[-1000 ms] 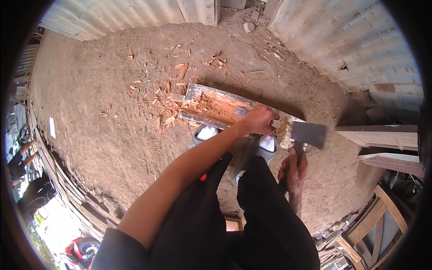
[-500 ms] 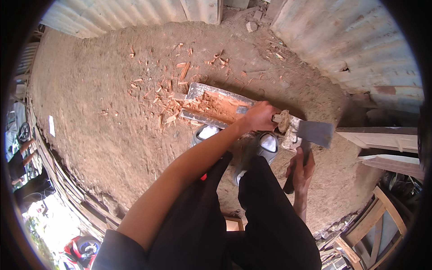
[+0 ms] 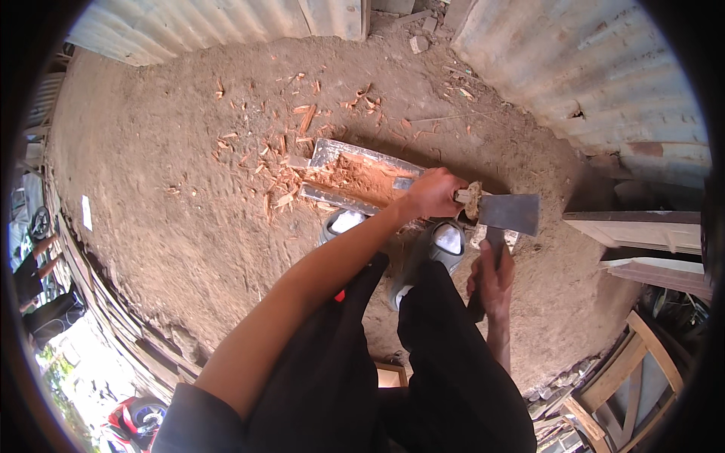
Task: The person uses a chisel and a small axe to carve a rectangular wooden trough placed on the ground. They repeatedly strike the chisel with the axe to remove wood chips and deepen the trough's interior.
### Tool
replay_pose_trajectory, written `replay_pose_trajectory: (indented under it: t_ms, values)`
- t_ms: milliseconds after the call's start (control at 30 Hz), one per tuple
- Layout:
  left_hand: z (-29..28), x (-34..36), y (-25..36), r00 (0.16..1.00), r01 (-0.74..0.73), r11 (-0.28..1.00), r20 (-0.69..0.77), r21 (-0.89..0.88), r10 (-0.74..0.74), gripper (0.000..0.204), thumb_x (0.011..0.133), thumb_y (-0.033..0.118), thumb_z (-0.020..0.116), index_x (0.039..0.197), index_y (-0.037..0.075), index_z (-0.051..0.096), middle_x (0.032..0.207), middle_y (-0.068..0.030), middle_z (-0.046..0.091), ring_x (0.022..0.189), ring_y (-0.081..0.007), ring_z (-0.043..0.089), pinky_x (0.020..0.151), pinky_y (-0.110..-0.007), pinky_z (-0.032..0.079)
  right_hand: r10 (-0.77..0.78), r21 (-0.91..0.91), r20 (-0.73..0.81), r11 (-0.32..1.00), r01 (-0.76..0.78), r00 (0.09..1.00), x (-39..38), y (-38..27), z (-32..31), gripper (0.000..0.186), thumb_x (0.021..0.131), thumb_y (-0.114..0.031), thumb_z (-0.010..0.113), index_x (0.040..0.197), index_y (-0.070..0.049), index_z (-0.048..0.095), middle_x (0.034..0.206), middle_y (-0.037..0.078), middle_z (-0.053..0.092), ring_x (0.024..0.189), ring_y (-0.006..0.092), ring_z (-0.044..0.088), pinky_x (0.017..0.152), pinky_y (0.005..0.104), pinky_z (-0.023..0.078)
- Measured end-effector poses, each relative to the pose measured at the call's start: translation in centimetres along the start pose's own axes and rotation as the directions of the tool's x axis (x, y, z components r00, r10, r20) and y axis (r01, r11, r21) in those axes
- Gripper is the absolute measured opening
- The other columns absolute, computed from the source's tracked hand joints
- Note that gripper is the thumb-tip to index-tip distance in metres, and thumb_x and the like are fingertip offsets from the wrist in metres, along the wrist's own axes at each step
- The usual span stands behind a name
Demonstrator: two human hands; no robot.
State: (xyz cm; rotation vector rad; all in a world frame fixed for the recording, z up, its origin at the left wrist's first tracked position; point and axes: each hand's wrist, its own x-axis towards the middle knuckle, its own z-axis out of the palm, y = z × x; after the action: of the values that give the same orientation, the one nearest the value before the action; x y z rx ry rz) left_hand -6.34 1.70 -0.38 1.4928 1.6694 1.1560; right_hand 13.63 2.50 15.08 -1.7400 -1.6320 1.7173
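A long block of wood (image 3: pixel 368 156) with a weathered painted outside and a hollowed reddish middle lies on the dirt in front of my feet. My left hand (image 3: pixel 436 193) is closed around a chisel (image 3: pixel 402 183); its flat metal blade points left into the hollow. The chisel's frayed, mushroomed handle end sticks out to the right of my fist. My right hand (image 3: pixel 493 281) grips the dark handle of a hatchet (image 3: pixel 516 214). The hatchet's grey head is right at the chisel's frayed end and seems to touch it. Loose chips fill part of the hollow.
Wood chips (image 3: pixel 285 198) lie scattered over the dirt left of and beyond the block. My shoes (image 3: pixel 447 240) stand close to its near side. Corrugated metal sheets (image 3: pixel 596 83) border the far side. Wooden boards (image 3: pixel 642 234) and a wooden frame (image 3: pixel 615 385) stand at the right.
My right hand has swung the hatchet left, bringing its head from a small gap up to the chisel's handle end. My left hand and the block stay nearly still.
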Motion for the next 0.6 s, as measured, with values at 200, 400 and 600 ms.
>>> replay_pose_trajectory:
  t_ms: [200, 400, 600]
  values:
    - [0.3, -0.1, 0.0, 0.998, 0.030, 0.999, -0.048, 0.016, -0.029, 0.021, 0.064, 0.013, 0.072, 0.083, 0.004, 0.072, 0.079, -0.0214, 0.070, 0.081, -0.0443, 0.069, 0.071, -0.051, 0.056, -0.084, 0.270, -0.243, 0.951, 0.151, 0.966, -0.4, 0.0, 0.7, 0.039, 0.108, -0.038, 0.055, 0.119, 0.000, 0.052, 0.067, 0.003, 0.051, 0.044, 0.0131, 0.051, 0.039, 0.0286, 0.041]
    - [0.4, -0.6, -0.4, 0.999, 0.029, 0.998, -0.015, 0.062, -0.028, 0.023, 0.065, 0.016, 0.074, 0.085, 0.005, 0.074, 0.079, -0.0209, 0.070, 0.081, -0.0432, 0.070, 0.072, -0.050, 0.056, 0.053, 0.039, 0.061, 0.998, -0.055, 0.997, 0.7, 0.4, -1.2, 0.036, 0.107, -0.040, 0.057, 0.110, -0.004, 0.053, 0.068, 0.002, 0.051, 0.044, 0.0127, 0.050, 0.039, 0.0297, 0.041]
    - [0.3, 0.0, -0.1, 0.999, -0.021, 0.999, -0.043, 0.035, 0.023, 0.025, 0.063, 0.016, 0.074, 0.085, 0.004, 0.073, 0.078, -0.0207, 0.070, 0.082, -0.0427, 0.070, 0.073, -0.050, 0.056, 0.019, 0.344, -0.231, 0.937, 0.064, 0.973, 0.4, 2.0, 1.9, 0.043, 0.107, -0.043, 0.056, 0.116, -0.001, 0.056, 0.068, 0.002, 0.051, 0.045, 0.0133, 0.051, 0.039, 0.0301, 0.043]
